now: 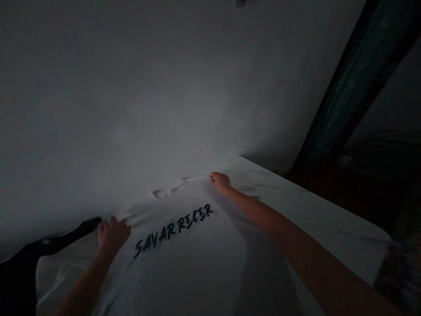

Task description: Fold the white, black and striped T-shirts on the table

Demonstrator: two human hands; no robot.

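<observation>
A white T-shirt (197, 259) with dark lettering across its chest lies spread on a white marbled table, its collar towards the wall. My left hand (113, 235) rests on the shirt near its left shoulder, fingers apart and pointing to the wall. At the right shoulder, my right hand (220, 181) is closed on the shirt's edge. The sleeve on the right hangs in shadow beneath my right forearm.
Black cloth (19, 276) lies at the left, beside the shirt. The pale wall (164, 96) stands directly behind the table (315, 215). A dark post or curtain (355, 83) slants at the right, beyond the table's edge.
</observation>
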